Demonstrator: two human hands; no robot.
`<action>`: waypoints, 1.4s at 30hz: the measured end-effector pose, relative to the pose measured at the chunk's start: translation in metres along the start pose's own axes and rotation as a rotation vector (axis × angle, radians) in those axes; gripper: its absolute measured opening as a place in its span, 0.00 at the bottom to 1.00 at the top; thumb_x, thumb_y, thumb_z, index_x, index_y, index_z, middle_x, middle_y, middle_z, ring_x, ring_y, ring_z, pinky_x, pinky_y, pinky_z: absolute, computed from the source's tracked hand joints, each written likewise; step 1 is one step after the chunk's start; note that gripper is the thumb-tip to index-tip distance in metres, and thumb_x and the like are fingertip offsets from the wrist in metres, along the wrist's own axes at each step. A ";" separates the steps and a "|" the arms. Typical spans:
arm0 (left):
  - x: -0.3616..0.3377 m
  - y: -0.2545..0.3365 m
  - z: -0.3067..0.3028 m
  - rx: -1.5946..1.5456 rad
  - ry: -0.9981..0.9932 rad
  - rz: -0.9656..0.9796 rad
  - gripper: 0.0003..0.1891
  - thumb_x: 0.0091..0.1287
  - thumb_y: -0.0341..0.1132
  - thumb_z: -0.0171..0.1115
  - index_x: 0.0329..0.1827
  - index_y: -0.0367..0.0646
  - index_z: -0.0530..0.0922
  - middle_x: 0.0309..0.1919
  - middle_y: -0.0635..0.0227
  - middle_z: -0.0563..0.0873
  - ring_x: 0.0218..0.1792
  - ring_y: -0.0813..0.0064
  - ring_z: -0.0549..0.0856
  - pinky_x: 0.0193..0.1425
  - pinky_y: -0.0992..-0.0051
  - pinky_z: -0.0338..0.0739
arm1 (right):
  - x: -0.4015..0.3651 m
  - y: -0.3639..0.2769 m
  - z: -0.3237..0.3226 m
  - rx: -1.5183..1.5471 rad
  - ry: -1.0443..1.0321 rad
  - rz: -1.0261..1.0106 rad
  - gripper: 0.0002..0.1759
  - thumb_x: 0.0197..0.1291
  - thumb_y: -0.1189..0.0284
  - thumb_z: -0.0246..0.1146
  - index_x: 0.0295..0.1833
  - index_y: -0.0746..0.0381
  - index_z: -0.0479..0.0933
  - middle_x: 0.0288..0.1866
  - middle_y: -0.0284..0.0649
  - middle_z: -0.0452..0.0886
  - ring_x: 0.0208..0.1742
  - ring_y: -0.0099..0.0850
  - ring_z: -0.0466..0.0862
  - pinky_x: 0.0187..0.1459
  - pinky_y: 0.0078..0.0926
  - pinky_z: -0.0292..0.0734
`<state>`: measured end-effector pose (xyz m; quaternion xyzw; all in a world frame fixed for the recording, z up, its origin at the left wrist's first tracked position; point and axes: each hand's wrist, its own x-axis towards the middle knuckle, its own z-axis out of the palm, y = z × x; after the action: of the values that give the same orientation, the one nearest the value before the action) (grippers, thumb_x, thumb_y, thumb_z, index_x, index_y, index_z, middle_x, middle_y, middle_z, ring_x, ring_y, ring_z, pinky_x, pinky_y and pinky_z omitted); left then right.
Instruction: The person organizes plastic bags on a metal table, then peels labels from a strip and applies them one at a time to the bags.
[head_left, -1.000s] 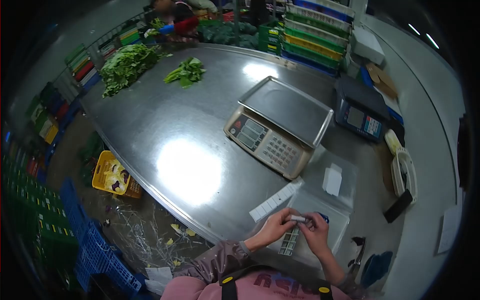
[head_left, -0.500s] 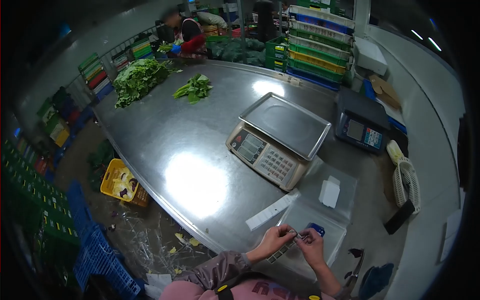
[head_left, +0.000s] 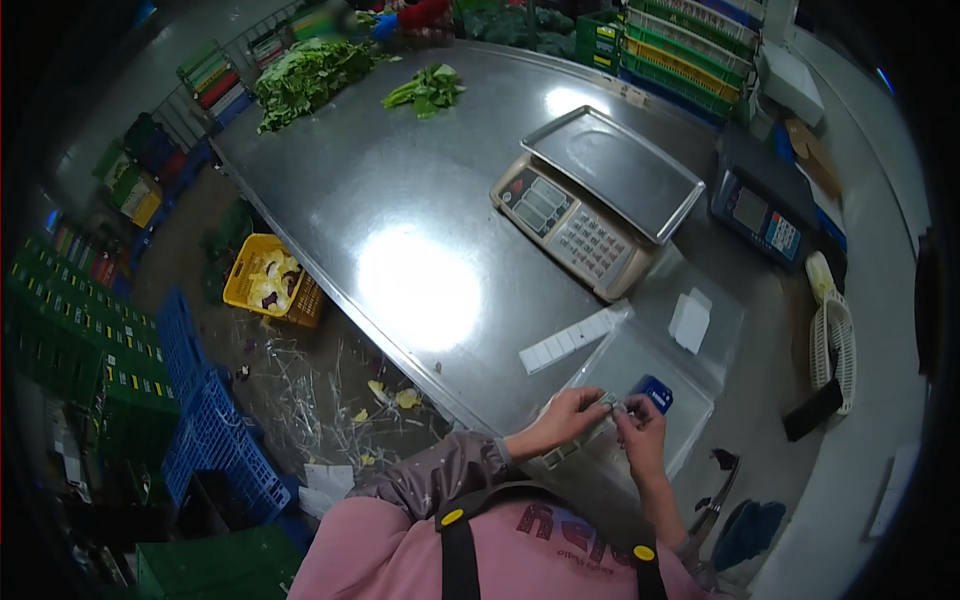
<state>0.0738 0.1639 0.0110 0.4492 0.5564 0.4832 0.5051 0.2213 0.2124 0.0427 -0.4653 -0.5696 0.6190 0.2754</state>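
Observation:
My left hand (head_left: pixel 560 418) and my right hand (head_left: pixel 640 432) meet close to my chest, both pinching a narrow strip of small printed labels (head_left: pixel 575 440) that hangs down between them. They hover over a clear plastic bag (head_left: pixel 640 365) lying on the near edge of the steel table (head_left: pixel 400 200). A small blue object (head_left: pixel 652 392) lies on the bag just beyond my right hand. A white strip of blank labels (head_left: pixel 568 340) lies on the table just beyond my left hand.
A weighing scale (head_left: pixel 595 195) with a steel pan stands mid-table; a dark label printer (head_left: pixel 765 205) sits to its right. Leafy greens (head_left: pixel 310 75) lie at the far end. A white basket (head_left: pixel 835 345), crates (head_left: pixel 690 45) and a yellow floor crate (head_left: pixel 268 285) surround the table.
The view has tilted down and nearer, so the scale and greens sit higher in frame. My hands still work the label strip, which now hangs shorter between them.

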 end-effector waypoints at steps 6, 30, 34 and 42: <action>-0.003 0.010 -0.008 0.249 -0.029 -0.130 0.12 0.62 0.37 0.57 0.36 0.34 0.77 0.20 0.66 0.77 0.26 0.84 0.74 0.31 0.76 0.71 | -0.001 0.007 -0.001 -0.087 0.003 -0.025 0.06 0.53 0.78 0.61 0.37 0.65 0.73 0.24 0.28 0.72 0.22 0.12 0.69 0.22 0.12 0.63; 0.011 0.016 -0.010 0.474 -0.324 -0.129 0.13 0.61 0.38 0.61 0.25 0.36 0.78 0.13 0.73 0.76 0.16 0.87 0.70 0.19 0.81 0.62 | -0.007 -0.001 -0.032 -0.520 -0.099 -0.281 0.06 0.54 0.74 0.62 0.34 0.63 0.71 0.25 0.29 0.73 0.24 0.15 0.68 0.26 0.16 0.65; 0.011 0.008 -0.013 0.581 -0.338 -0.156 0.13 0.61 0.38 0.62 0.26 0.35 0.78 0.15 0.72 0.77 0.17 0.87 0.72 0.20 0.81 0.64 | -0.007 0.018 -0.051 -0.127 0.219 -0.004 0.07 0.55 0.74 0.61 0.37 0.62 0.70 0.23 0.30 0.74 0.19 0.16 0.67 0.21 0.15 0.62; 0.009 -0.046 -0.022 0.056 -0.101 -0.227 0.12 0.61 0.36 0.60 0.30 0.33 0.78 0.20 0.72 0.80 0.22 0.87 0.73 0.25 0.81 0.67 | 0.050 0.064 -0.072 -0.079 0.543 0.075 0.16 0.50 0.70 0.64 0.42 0.64 0.70 0.30 0.39 0.81 0.26 0.27 0.79 0.26 0.26 0.72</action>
<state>0.0511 0.1651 -0.0353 0.4211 0.5910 0.3839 0.5710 0.2764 0.2756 -0.0257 -0.6454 -0.4808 0.4587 0.3766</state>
